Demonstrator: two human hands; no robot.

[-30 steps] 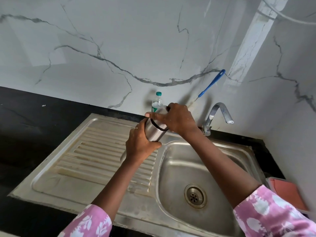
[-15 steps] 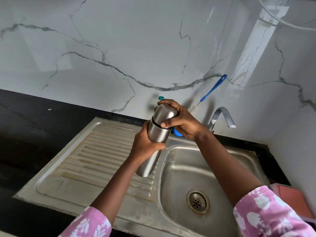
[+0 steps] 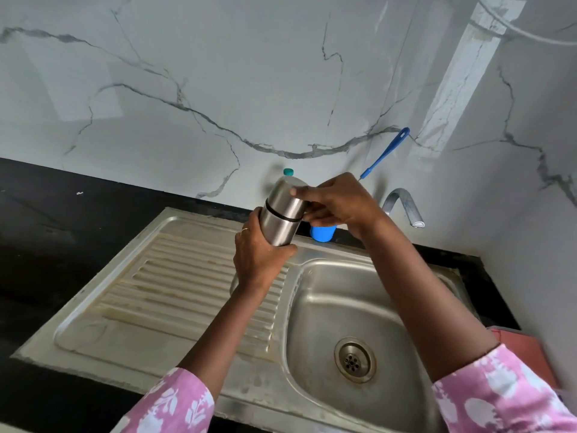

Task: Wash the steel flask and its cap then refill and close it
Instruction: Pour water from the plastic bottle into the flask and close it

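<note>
Marble wall [image 3: 218, 73], black counter [image 3: 62, 220], steel sink [image 3: 187, 215] below me. I have the flask [image 3: 278, 228] tilted in the air above the sink's ribbed left side, my left hand [image 3: 259, 260] wrapped round its body and my right hand [image 3: 340, 203] curled over the cap [image 3: 285, 195]. The steel looks slick. I'd guess a hard twist could slip and drop it, or my right wrist could knock the blue cup [image 3: 323, 234] just behind.

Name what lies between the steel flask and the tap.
Head view: the right hand, gripping the cap on the steel flask, and a blue cup behind it.
</note>
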